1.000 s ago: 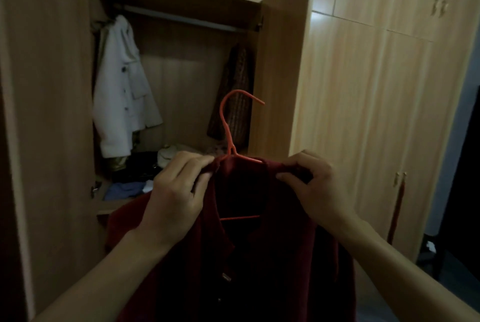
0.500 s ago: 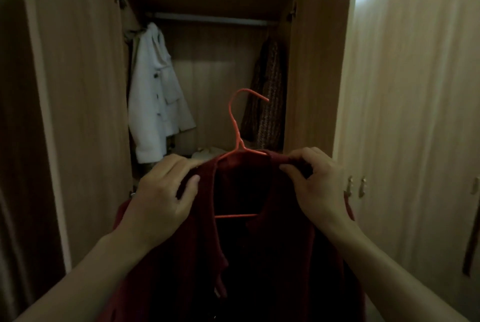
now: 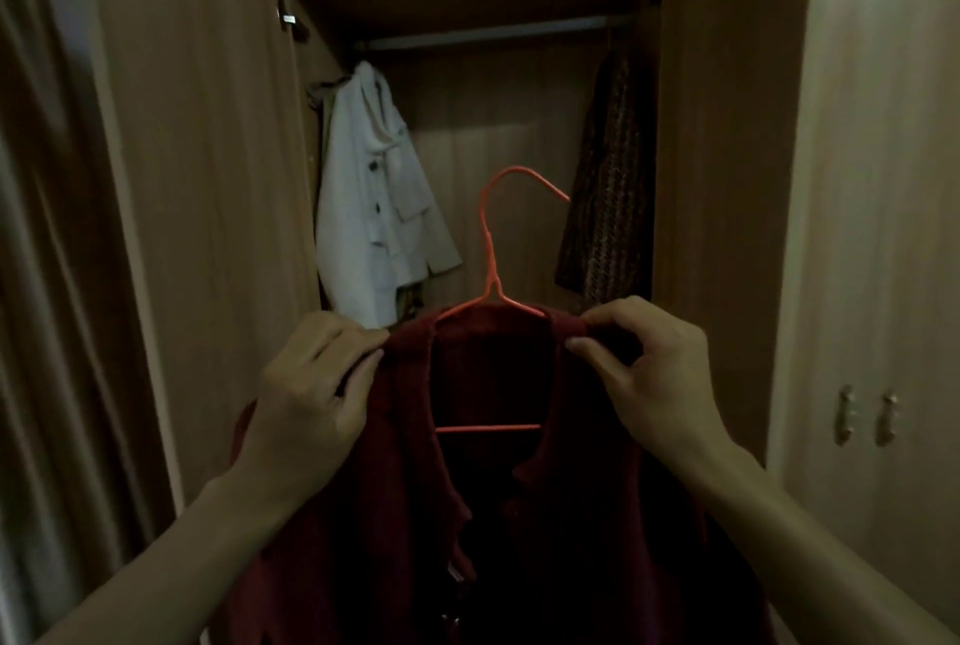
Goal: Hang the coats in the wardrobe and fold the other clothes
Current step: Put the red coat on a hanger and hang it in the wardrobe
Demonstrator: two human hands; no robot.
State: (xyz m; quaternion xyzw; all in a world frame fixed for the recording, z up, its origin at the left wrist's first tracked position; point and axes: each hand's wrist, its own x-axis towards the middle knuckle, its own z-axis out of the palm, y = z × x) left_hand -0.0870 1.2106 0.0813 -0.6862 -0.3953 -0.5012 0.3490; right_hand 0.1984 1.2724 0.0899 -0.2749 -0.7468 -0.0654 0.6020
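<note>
my left hand and right hand pinching the shoulders of the red coat, it's sitting on an orange hanger, facing the wardrobe rail, white coat hanging left, maybe a knit thing right

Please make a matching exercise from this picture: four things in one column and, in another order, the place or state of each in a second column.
1. white coat
2. red coat
3. patterned garment
4. rail

a. right end of the wardrobe
b. across the top
c. held by both hands on an orange hanger
d. left end of the wardrobe

Pairs: 1-d, 2-c, 3-a, 4-b
</note>
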